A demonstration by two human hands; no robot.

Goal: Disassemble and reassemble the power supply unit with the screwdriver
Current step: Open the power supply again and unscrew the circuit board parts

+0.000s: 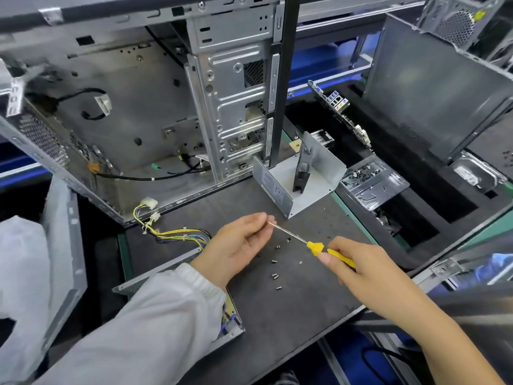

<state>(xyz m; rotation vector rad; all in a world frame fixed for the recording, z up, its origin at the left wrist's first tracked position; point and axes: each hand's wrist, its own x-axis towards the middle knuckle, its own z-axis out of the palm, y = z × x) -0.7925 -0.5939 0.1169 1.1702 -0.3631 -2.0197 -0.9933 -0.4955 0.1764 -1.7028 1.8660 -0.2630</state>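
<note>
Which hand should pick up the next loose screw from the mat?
Left, probably. The right hand holds the screwdriver by its yellow handle, while the left hand only pinches the shaft tip and hovers beside the loose screws on the mat.

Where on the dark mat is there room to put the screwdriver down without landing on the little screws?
The mat is bare near its front edge, below the loose screws and between the two forearms. Another bare strip lies between the cable bundle and the grey metal cover. It is crowded under the screwdriver, between the left hand and right hand.
</note>
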